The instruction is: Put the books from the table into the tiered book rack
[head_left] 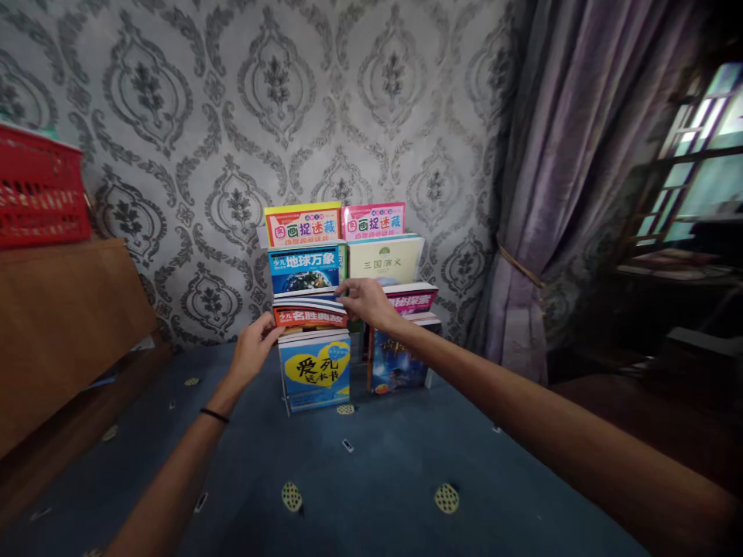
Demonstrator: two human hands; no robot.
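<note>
Paperback books stand in two columns on a stepped rack against the wall. In the left column, an orange-red book [307,316] stands behind a blue book with a yellow heart [315,371]. Its left edge is pinched by my left hand [254,346], thumb in front. My right hand [367,300] has its thumb and fingertips closed at the same book's upper right corner. Behind it is a blue book with a globe picture [305,267]. The right column holds a cream book [386,261], a magenta book [413,299] and a dark blue book [400,362], partly covered by my right wrist.
A yellow-edged book [303,224] and a pink book [373,222] top the columns. The rack rests on a blue patterned cloth [371,480]. On the left, a red basket [43,186] sits on a brown wooden box [70,325]. A purple curtain [557,170] hangs at right.
</note>
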